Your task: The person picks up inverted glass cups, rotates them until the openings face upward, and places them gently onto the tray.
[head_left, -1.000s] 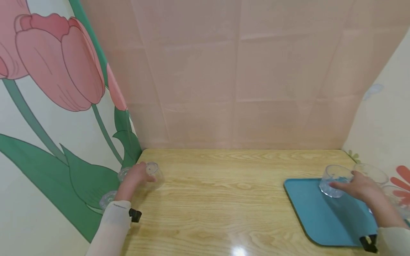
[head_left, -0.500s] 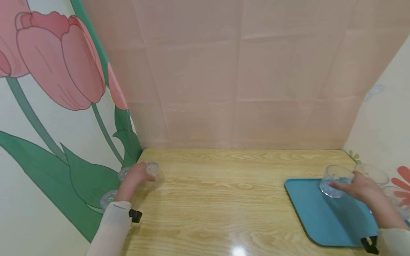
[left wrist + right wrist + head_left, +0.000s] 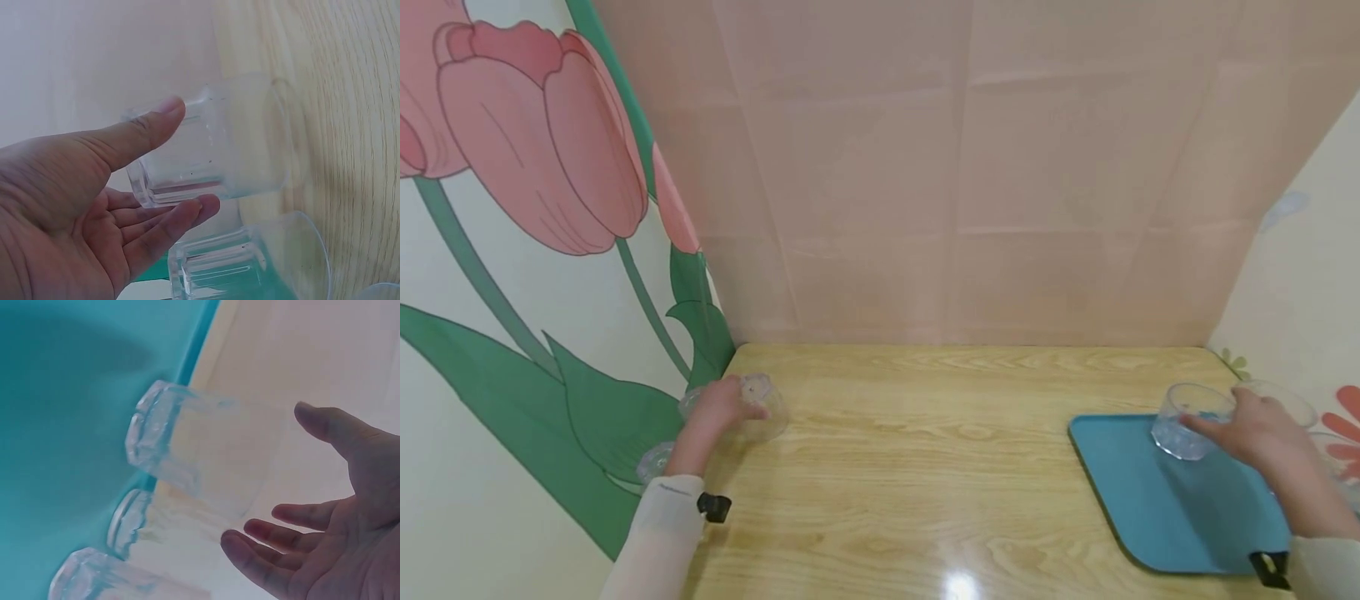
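My left hand (image 3: 718,408) grips a clear tumbler (image 3: 769,412) that stands upside down at the table's far left. In the left wrist view the thumb lies along one side of this tumbler and the fingertips meet the other, near its thick base. At the right, another clear tumbler (image 3: 1176,442) stands upright on the blue tray (image 3: 1187,517). My right hand (image 3: 1262,437) is beside it, thumb and fingers spread. A gap shows between that hand and the tumbler's rim in the right wrist view.
Two more clear tumblers, one behind the left hand (image 3: 689,403) and one nearer (image 3: 655,462), stand along the left wall. Beyond my right hand are further clear tumblers (image 3: 1288,400) on the tray. A pink sheet (image 3: 955,208) covers the back wall behind the wooden table (image 3: 925,467).
My right hand has drawn slightly up and away from the upright tumbler, which stays on the tray. The left hand keeps its place on the upside-down tumbler. The head view has shifted a little.
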Available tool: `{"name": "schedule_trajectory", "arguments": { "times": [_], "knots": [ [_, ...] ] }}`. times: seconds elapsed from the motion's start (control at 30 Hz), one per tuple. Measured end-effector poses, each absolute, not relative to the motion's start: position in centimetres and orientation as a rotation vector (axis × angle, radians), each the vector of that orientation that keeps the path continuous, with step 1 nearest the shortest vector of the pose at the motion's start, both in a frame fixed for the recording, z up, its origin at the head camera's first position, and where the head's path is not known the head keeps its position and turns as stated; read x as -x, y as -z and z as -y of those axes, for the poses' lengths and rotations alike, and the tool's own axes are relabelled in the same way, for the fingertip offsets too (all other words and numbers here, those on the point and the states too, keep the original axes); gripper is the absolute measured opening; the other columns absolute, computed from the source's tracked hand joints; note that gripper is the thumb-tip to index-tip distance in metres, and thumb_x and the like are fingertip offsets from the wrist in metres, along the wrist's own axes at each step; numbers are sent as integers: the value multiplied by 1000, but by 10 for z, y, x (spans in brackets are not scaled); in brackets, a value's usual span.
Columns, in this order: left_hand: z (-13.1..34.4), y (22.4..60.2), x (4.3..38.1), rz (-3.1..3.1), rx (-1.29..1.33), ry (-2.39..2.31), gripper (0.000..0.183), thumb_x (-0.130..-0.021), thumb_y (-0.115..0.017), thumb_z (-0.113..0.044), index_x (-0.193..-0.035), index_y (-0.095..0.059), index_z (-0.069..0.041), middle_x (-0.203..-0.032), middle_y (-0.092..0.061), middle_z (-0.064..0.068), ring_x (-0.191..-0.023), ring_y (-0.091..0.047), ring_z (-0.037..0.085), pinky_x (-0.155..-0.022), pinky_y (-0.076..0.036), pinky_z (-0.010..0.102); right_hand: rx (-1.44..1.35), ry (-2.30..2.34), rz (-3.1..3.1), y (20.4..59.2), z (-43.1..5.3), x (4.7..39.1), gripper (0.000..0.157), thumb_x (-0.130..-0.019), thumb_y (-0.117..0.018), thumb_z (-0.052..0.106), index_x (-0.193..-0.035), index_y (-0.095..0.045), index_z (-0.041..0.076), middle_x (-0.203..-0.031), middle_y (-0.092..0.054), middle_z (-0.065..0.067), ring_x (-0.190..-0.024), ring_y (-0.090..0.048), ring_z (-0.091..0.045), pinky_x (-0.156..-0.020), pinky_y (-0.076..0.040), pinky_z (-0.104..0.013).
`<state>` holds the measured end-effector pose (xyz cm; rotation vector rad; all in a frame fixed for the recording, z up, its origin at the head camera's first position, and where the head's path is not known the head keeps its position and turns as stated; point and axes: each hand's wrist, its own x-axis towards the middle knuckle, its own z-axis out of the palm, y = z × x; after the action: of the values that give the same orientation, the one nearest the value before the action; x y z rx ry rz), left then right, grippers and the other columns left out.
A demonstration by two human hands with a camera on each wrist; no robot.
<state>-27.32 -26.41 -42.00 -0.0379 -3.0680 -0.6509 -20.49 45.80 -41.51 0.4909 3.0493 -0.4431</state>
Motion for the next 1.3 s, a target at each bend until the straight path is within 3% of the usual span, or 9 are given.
{"name": "schedule_trajectory", "arguments": {
  "times": [0.3, 0.77, 1.13, 1.3],
  "knots": [
    [260, 414, 267, 3051, 71, 617, 75, -79, -87, -38, -121, -57, 16, -109, -66, 31, -97, -64, 44, -83, -52, 55, -345, 450, -3207, 397, -431, 194, 105, -93, -61, 63, -143, -26, -23, -129, -33, -52, -113, -36, -67, -83, -42, -75],
    [248, 406, 255, 2981, 73, 676, 68, -79, -87, -40, -115, -61, 12, -101, -69, 24, -88, -65, 36, -76, -52, 51, -139, 566, -3245, 385, -392, 185, 100, -95, -60, 61, -146, -29, -20, -137, -34, -49, -119, -35, -66, -87, -37, -78],
    [241, 404, 245, 2945, 31, 792, 73, -80, -85, -45, -122, -61, 9, -112, -68, 25, -100, -65, 39, -83, -53, 53, -32, 585, -3223, 384, -370, 182, 100, -95, -59, 62, -148, -30, -18, -134, -42, -47, -111, -49, -62, -76, -46, -68],
    [236, 401, 243, 2915, 50, 837, 66, -80, -85, -45, -118, -64, 5, -106, -70, 20, -93, -66, 33, -76, -54, 49, -5, 592, -3206, 382, -359, 180, 100, -95, -58, 64, -149, -30, -16, -137, -42, -45, -114, -50, -61, -77, -46, -68]
  ]
}}
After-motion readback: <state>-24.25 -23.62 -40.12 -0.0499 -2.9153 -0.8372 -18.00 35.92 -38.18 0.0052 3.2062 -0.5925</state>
